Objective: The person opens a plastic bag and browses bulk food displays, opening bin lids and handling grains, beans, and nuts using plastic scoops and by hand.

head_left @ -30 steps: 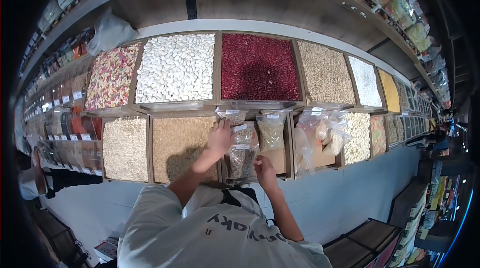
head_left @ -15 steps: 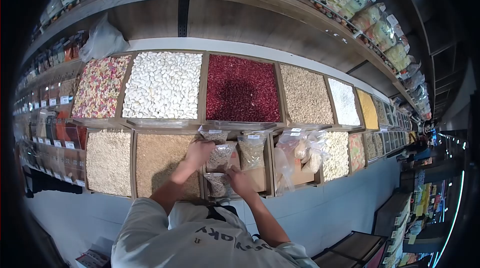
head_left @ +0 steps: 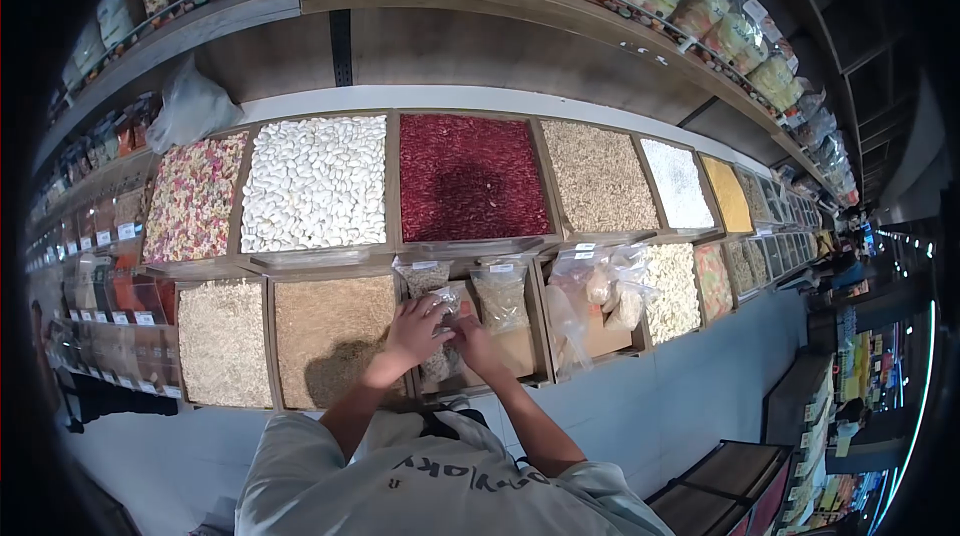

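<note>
A: Hands?
B: Both on the near side of the red beans (head_left: 470, 176), close together, fingers meeting. Left hand (head_left: 415, 331) bent over the bags; right hand (head_left: 473, 341) curled, just right of it.
A: Gripping?
B: Can't tell for either — fingertips hidden or too small.
A: Bags?
B: Clear bag (head_left: 448, 298) peeks out past the left fingers, between them and the red beans. Near bag (head_left: 437, 366) lies below the left hand, further from the red beans, partly covered. Can't tell which one the fingers touch.
A: Others by the hands?
B: Back bag (head_left: 423, 276), labelled, just in front of the red beans' left part. Grain bag (head_left: 500, 298), labelled too, in front of their right part — all in one bin with cardboard (head_left: 515, 348).
A: Around?
B: White beans (head_left: 315, 181) left of the red beans, brown grain (head_left: 600, 176) right. Tan grain (head_left: 335, 311) near side, left, with a shadow on it. Plastic bags (head_left: 622, 296) near side, right.
</note>
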A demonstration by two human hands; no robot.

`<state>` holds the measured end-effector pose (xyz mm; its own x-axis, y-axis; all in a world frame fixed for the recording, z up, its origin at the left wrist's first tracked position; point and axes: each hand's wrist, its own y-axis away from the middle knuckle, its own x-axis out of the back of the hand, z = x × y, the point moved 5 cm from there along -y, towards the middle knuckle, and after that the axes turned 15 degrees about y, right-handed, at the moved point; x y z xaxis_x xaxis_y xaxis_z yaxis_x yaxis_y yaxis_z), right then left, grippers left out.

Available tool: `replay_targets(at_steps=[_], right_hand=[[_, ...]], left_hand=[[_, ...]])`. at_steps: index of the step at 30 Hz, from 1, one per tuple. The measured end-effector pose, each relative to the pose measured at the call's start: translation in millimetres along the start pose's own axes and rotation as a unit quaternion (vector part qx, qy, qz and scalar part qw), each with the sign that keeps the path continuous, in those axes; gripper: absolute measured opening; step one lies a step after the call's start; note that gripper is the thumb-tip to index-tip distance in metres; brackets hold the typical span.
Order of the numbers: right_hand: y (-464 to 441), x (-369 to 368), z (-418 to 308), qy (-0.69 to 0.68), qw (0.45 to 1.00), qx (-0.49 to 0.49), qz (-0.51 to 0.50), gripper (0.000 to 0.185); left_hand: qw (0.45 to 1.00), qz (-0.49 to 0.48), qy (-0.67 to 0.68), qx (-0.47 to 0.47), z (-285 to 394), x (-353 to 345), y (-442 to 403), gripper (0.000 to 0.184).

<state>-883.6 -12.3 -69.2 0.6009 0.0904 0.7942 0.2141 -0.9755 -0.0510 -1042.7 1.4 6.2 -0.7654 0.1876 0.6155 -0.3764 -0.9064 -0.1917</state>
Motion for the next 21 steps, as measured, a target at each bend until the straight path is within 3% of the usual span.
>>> replay_targets(at_steps=[2,4,5,7,8,9,12,16,18,21], right_hand=[[7,2,-6,0.008,1.000,0.016,-0.020,0.026],[16,22,-14,-0.129,0.988,-0.083,-0.004,0.034],[19,28,-3,-0.129,0.987,-0.091,0.002,0.034],[38,55,28,0.050,0.990,-0.082,0.099,0.040],[49,74,47,0.036,0.980,-0.133,0.143,0.041],[62,86,78,0.108,0.966,-0.140,0.191,0.043],[106,140,124,0.263,0.888,-0.262,0.270,0.053],[137,153,166,0.327,0.863,-0.340,0.181,0.057],[141,152,178,0.333,0.863,-0.342,0.164,0.058],[137,145,192,0.323,0.863,-0.380,0.074,0.047]], left_hand=[[0.999,-0.029,-0.037,0.011,-18,-16,13,0.047],[0.996,-0.027,-0.069,-0.042,-24,-22,18,0.049],[0.998,0.000,-0.037,-0.049,-27,-26,20,0.039],[0.998,-0.017,-0.025,-0.053,-27,-28,24,0.032],[0.998,-0.021,-0.021,-0.056,-27,-26,21,0.024],[0.999,-0.013,-0.011,-0.046,-24,-25,20,0.015],[0.998,-0.010,-0.044,-0.041,-23,-29,20,0.014],[0.998,-0.003,-0.048,-0.042,-27,-36,17,0.012],[1.000,0.003,-0.028,0.002,-22,-35,14,0.015],[0.998,0.054,-0.012,0.014,-3,-30,9,0.015]])
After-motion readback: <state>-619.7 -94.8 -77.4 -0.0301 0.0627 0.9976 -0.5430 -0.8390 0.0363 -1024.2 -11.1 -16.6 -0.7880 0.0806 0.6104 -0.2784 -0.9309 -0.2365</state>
